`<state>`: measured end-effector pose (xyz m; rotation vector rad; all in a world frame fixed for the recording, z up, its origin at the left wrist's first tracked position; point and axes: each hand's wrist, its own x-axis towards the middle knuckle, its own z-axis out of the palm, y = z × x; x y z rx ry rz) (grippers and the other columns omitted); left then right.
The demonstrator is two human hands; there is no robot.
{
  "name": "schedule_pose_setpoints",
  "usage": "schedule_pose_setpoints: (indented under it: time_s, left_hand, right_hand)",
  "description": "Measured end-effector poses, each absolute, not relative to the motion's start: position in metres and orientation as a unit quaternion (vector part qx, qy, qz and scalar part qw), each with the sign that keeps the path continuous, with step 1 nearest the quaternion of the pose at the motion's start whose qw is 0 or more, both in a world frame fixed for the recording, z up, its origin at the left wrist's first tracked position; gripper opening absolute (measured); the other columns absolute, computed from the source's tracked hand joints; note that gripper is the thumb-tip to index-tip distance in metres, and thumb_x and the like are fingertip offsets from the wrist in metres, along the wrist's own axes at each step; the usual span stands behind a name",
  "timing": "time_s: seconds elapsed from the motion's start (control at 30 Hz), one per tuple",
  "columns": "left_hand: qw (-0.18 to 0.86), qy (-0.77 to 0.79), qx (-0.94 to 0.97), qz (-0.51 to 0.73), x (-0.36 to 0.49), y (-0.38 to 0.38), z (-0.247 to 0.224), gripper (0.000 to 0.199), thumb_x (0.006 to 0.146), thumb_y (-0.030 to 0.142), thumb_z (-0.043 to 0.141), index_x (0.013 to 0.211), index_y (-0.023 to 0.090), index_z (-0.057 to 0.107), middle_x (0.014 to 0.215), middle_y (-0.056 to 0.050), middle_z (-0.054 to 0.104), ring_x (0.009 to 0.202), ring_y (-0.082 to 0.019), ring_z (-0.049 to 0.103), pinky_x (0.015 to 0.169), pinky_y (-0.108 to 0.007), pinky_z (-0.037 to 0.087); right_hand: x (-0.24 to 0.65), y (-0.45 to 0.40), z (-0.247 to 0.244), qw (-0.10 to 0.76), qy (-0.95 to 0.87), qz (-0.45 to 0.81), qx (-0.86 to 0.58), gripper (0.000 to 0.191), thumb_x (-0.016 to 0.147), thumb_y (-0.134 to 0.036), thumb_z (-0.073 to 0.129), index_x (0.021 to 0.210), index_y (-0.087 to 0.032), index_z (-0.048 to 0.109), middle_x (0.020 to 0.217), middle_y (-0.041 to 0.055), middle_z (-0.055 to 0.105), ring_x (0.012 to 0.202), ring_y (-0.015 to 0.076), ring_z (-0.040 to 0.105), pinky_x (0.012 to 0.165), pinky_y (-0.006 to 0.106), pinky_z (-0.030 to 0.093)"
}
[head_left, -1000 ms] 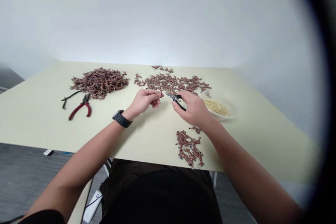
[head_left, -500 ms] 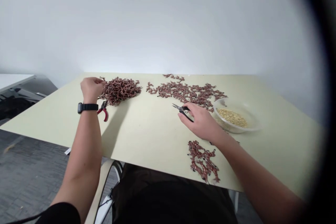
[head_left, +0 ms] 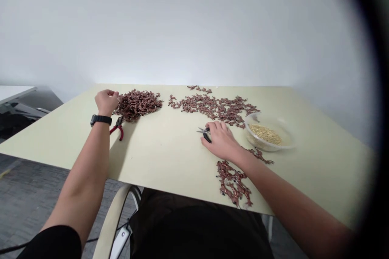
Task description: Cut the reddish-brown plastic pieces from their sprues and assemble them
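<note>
At the left edge of a heaped pile of small brown figures (head_left: 139,104), my left hand (head_left: 107,100) has its fingers closed; what they hold, if anything, is too small to make out. My right hand (head_left: 221,139) is wrapped round black-handled pliers (head_left: 206,134), whose metal tips point left over the table. Behind it lies a spread-out group of brown figures (head_left: 212,107). A smaller cluster of them (head_left: 232,184) rests by the front edge, and a few more (head_left: 261,156) lie beside my right forearm.
Red-handled pliers (head_left: 120,131) lie just in front of the heaped pile. A clear bowl (head_left: 288,143) with small gold pieces (head_left: 265,134) stands to the right. The pale table (head_left: 170,162) meets a wall at the back. A chair arm (head_left: 114,218) is below the front edge.
My right hand has moved slightly left and down, and its fingers have closed more round the black-handled pliers. My left hand has drawn slightly left, away from the pile.
</note>
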<state>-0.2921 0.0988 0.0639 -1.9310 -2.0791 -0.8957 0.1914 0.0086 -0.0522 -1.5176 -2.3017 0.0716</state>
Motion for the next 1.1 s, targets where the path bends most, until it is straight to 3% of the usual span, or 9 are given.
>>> schedule_pose_setpoints:
  time_s: [0.13, 0.23, 0.37, 0.43, 0.5, 0.6, 0.7, 0.9, 1.1]
  left_hand:
    - [0.093, -0.658, -0.656, -0.357, -0.24, 0.109, 0.066, 0.035, 0.104, 0.041, 0.062, 0.107, 0.01, 0.078, 0.099, -0.007, 0.077, 0.083, -0.017, 0.057, 0.087, -0.034, 0.047]
    - [0.005, -0.576, -0.755, -0.312, -0.179, 0.122, 0.052, 0.025, 0.096, 0.04, 0.071, 0.105, 0.021, 0.083, 0.097, -0.004, 0.082, 0.082, -0.018, 0.068, 0.08, -0.031, 0.053]
    - [-0.062, -0.471, -0.855, -0.207, -0.103, 0.144, 0.016, 0.031, 0.091, 0.034, 0.071, 0.115, 0.021, 0.084, 0.115, -0.011, 0.081, 0.103, -0.028, 0.074, 0.097, -0.041, 0.055]
    - [-0.049, -0.464, -0.862, -0.198, -0.079, 0.156, -0.002, 0.038, 0.089, 0.032, 0.071, 0.123, 0.021, 0.082, 0.127, -0.012, 0.079, 0.121, -0.032, 0.07, 0.112, -0.044, 0.05]
    - [-0.052, -0.469, -0.86, -0.196, -0.065, 0.167, -0.015, 0.039, 0.088, 0.033, 0.071, 0.123, 0.023, 0.083, 0.124, -0.012, 0.079, 0.12, -0.032, 0.07, 0.111, -0.044, 0.051]
    - [-0.062, -0.479, -0.855, -0.189, -0.06, 0.176, -0.022, 0.041, 0.083, 0.038, 0.075, 0.119, 0.022, 0.083, 0.112, -0.011, 0.081, 0.102, -0.031, 0.074, 0.094, -0.04, 0.057]
    - [-0.075, -0.472, -0.862, -0.17, -0.062, 0.176, -0.02, 0.043, 0.079, 0.042, 0.077, 0.116, 0.02, 0.082, 0.099, -0.01, 0.08, 0.088, -0.028, 0.073, 0.078, -0.036, 0.056]
    - [-0.084, -0.433, -0.888, -0.132, -0.065, 0.162, -0.016, 0.046, 0.078, 0.036, 0.071, 0.119, 0.018, 0.079, 0.104, -0.011, 0.078, 0.084, -0.025, 0.069, 0.072, -0.033, 0.05]
    - [-0.07, -0.407, -0.9, -0.14, -0.069, 0.15, -0.013, 0.036, 0.083, 0.033, 0.067, 0.113, 0.02, 0.082, 0.105, -0.011, 0.078, 0.09, -0.026, 0.069, 0.084, -0.036, 0.053]
  right_hand:
    - [0.191, 0.01, -0.061, 0.194, -0.816, 0.038, -0.543, 0.05, 0.101, -0.051, 0.05, 0.141, -0.022, 0.052, 0.145, 0.0197, 0.057, 0.135, 0.0399, 0.048, 0.113, 0.058, 0.039]
    - [0.185, 0.005, -0.059, 0.194, -0.813, 0.06, -0.546, 0.05, 0.102, -0.053, 0.051, 0.141, -0.022, 0.053, 0.148, 0.0188, 0.055, 0.139, 0.0394, 0.046, 0.116, 0.06, 0.036]
    - [0.186, -0.003, -0.027, 0.28, -0.808, 0.047, -0.516, 0.049, 0.102, -0.054, 0.054, 0.138, -0.022, 0.057, 0.152, 0.0181, 0.055, 0.144, 0.0385, 0.044, 0.114, 0.058, 0.041]
    - [0.205, -0.002, -0.006, 0.368, -0.776, 0.032, -0.511, 0.032, 0.106, -0.042, 0.046, 0.122, -0.022, 0.066, 0.133, 0.0146, 0.067, 0.128, 0.0329, 0.057, 0.102, 0.048, 0.049]
    - [0.239, 0.004, 0.011, 0.397, -0.723, 0.025, -0.565, 0.032, 0.106, -0.032, 0.041, 0.095, -0.021, 0.069, 0.099, 0.0109, 0.072, 0.095, 0.0268, 0.065, 0.082, 0.038, 0.051]
    - [0.297, 0.02, 0.018, 0.266, -0.675, 0.037, -0.687, 0.035, 0.097, -0.03, 0.05, 0.065, -0.022, 0.062, 0.062, 0.0043, 0.058, 0.063, 0.0196, 0.052, 0.061, 0.033, 0.037]
    - [0.33, 0.034, 0.009, 0.096, -0.741, 0.108, -0.655, 0.017, 0.085, -0.022, 0.06, 0.069, -0.022, 0.067, 0.07, 0.003, 0.067, 0.064, 0.0181, 0.055, 0.062, 0.031, 0.037]
    - [0.333, 0.044, -0.002, 0.096, -0.748, 0.112, -0.647, 0.011, 0.08, -0.022, 0.067, 0.081, -0.025, 0.078, 0.088, 0.0026, 0.078, 0.08, 0.0206, 0.065, 0.072, 0.03, 0.043]
    - [0.339, 0.051, -0.005, 0.136, -0.707, 0.129, -0.682, 0.012, 0.08, -0.026, 0.074, 0.081, -0.027, 0.086, 0.091, 0.0008, 0.082, 0.087, 0.0227, 0.071, 0.077, 0.031, 0.048]
